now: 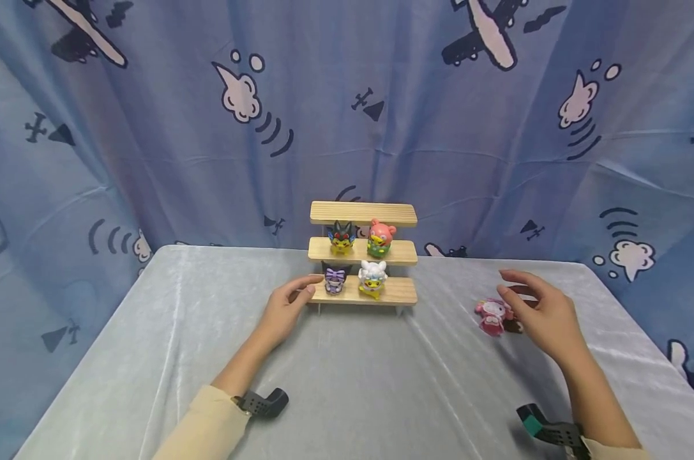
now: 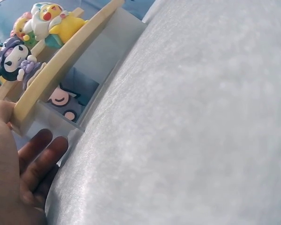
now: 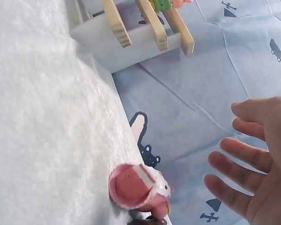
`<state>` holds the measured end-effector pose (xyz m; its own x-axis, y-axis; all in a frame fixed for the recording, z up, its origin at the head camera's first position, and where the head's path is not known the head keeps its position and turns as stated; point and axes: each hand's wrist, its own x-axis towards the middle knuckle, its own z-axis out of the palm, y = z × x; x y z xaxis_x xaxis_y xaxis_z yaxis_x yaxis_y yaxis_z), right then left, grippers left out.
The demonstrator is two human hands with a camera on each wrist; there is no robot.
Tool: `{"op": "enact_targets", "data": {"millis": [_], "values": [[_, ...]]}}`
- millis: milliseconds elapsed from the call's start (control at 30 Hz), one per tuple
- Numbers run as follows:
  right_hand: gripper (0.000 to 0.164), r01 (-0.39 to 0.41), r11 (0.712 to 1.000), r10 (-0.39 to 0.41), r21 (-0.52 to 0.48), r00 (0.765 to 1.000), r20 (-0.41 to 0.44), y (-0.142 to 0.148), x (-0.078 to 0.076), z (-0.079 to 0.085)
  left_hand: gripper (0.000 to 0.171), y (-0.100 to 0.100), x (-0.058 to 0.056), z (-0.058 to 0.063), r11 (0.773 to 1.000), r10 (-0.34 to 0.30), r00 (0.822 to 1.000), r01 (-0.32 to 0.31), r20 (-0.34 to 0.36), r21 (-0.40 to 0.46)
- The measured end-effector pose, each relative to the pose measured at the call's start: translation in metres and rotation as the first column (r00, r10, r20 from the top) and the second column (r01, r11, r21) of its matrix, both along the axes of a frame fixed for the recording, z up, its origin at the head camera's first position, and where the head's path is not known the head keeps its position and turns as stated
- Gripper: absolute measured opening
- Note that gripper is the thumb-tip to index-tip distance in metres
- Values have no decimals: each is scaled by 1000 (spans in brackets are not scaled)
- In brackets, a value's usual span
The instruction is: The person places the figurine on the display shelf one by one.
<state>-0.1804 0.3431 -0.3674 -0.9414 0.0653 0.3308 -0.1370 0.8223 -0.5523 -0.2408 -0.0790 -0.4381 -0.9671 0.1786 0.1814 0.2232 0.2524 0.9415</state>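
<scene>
A three-tier wooden display stand (image 1: pixel 404 291) holds several small figures. Its lowest board carries a purple-and-black figure (image 1: pixel 334 281) and a yellow figure in a white hood (image 1: pixel 372 279). On the middle board are a black-eared figure (image 1: pixel 341 237) and a pink-headed figure in green (image 1: pixel 380 238). My left hand (image 1: pixel 286 310) grips the left end of the lowest board with thumb and forefinger, the other fingers loose below it. My right hand (image 1: pixel 544 313) hovers with relaxed fingers beside a pink-and-white figure (image 1: pixel 492 315) on the table, apart from it in the right wrist view.
The top board (image 1: pixel 364 213) of the stand bears no figure. A small brown item (image 1: pixel 514 326) lies against the pink figure. The table (image 1: pixel 381 383) has a pale cloth, and a blue patterned curtain (image 1: pixel 347 115) hangs behind it.
</scene>
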Motion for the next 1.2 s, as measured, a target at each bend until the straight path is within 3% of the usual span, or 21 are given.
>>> {"op": "enact_targets", "data": {"millis": [200, 433, 933, 1200], "values": [[45, -29, 997, 22, 67, 994, 104, 9, -2, -3, 32, 0, -13, -22, 1000, 12, 1000, -12, -21, 4], [51, -77, 993, 53, 93, 970, 236, 14, -4, -11, 31, -2, -15, -28, 1000, -7, 999, 8, -34, 16], [52, -44, 994, 21, 97, 975, 223, 17, -8, -26, 31, -3, -15, -26, 1000, -12, 1000, 12, -29, -3], [62, 27, 997, -46, 76, 964, 261, 19, -12, -33, 31, -3, -15, -27, 1000, -8, 1000, 8, -30, -1]]}}
